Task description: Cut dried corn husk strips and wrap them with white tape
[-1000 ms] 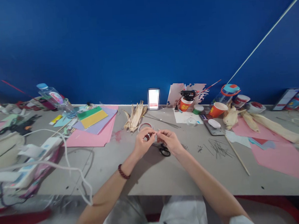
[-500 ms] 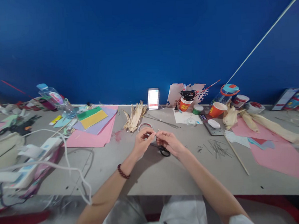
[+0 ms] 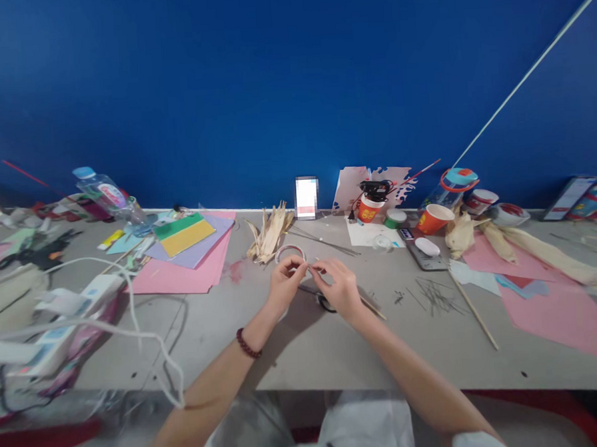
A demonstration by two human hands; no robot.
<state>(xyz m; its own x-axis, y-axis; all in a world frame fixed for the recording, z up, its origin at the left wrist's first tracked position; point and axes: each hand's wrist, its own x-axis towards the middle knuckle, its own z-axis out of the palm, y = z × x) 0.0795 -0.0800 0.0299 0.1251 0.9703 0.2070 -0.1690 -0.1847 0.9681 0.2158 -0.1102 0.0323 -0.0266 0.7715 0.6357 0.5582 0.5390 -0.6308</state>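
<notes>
My left hand point(image 3: 285, 283) and my right hand point(image 3: 339, 288) meet at the fingertips over the middle of the table. Both hands are closed in a pinch, and what lies between the fingertips is too small to make out. Black-handled scissors point(image 3: 327, 303) lie on the table, partly hidden under my right hand. A roll of tape point(image 3: 290, 249) is just behind my left hand. Past my right wrist a thin stick point(image 3: 373, 307) shows on the table. Dried corn husks point(image 3: 270, 233) stand behind the tape roll.
Paper sheets point(image 3: 174, 275) and a white power strip point(image 3: 59, 336) with looping cables are on the left. Thin wires point(image 3: 437, 296), a phone point(image 3: 424, 255), an orange cup point(image 3: 434, 219) and pink paper point(image 3: 563, 316) are on the right. A blue wall point(image 3: 291, 84) rises behind.
My right hand has turned more upright, with its fingers bent differently at the meeting point. The thin stick beyond my right wrist now shows. My left hand has hardly moved.
</notes>
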